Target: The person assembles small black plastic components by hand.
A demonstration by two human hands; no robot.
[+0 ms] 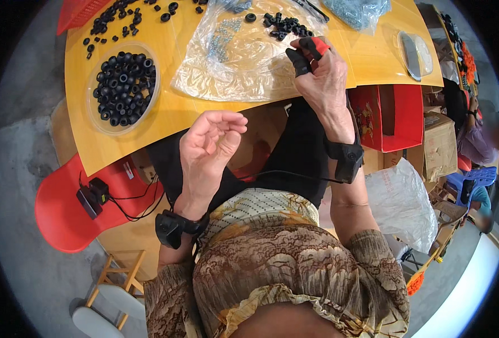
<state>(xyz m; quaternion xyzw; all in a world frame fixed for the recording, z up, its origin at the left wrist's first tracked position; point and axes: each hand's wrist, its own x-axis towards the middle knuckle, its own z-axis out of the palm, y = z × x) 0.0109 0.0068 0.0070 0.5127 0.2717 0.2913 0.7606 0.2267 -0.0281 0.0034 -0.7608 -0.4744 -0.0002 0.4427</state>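
My left hand (209, 141) is raised just in front of the table edge, palm partly turned up. Its fingers curl loosely with the thumb close to them, and I see nothing in it. Over the plastic bag on the table, my right hand (322, 70) has bent fingers, some in black and red finger covers. Whatever those fingertips may hold is hidden. Just beyond them lies a small pile of black rubber-looking parts (286, 26) on the clear plastic bag (232, 79). Small shiny metal pieces (222, 40) are scattered on the same bag.
A round clear tub (95, 116) of black parts stands at the left on the yellow table (173, 42), with more loose parts beyond it. A clear plastic case (415, 54) lies at the right. Below are a red box (406, 115) and a red chair (58, 208).
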